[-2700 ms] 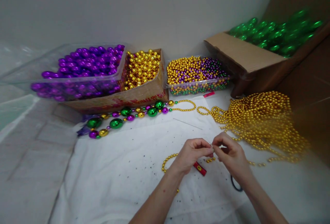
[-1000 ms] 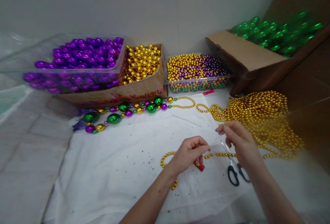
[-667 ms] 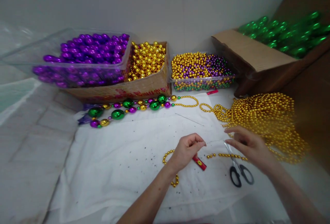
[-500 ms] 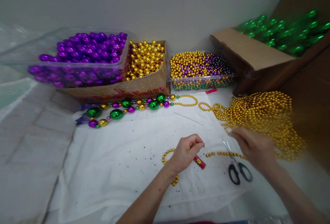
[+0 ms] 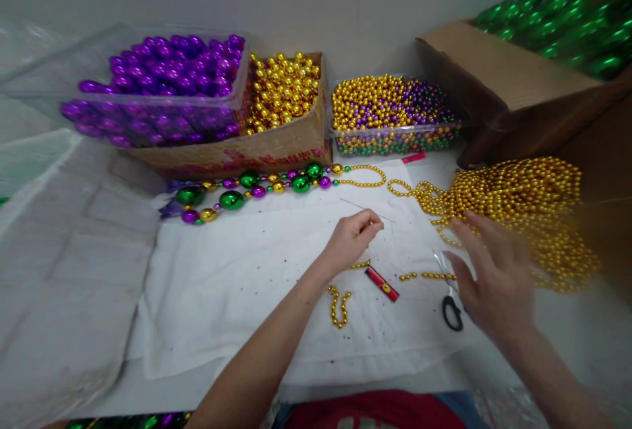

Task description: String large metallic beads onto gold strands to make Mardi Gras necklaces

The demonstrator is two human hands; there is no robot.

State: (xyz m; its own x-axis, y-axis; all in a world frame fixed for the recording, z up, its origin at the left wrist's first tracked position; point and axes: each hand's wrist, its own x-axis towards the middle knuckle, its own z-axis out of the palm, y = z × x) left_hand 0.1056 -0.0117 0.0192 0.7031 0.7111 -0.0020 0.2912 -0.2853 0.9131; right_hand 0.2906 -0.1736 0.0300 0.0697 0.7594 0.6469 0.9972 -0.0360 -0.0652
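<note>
Left hand (image 5: pixel 351 238) is pinched on something too fine to see. Right hand (image 5: pixel 494 271) is spread above the scissors (image 5: pixel 451 307). Gold strands (image 5: pixel 523 199) at two o'clock might snag my fingers and tangle.

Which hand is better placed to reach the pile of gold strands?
Probably the right hand: it is open, fingers spread, at the edge of the gold strands. The left hand is pinched shut farther left, over the white cloth.
</note>
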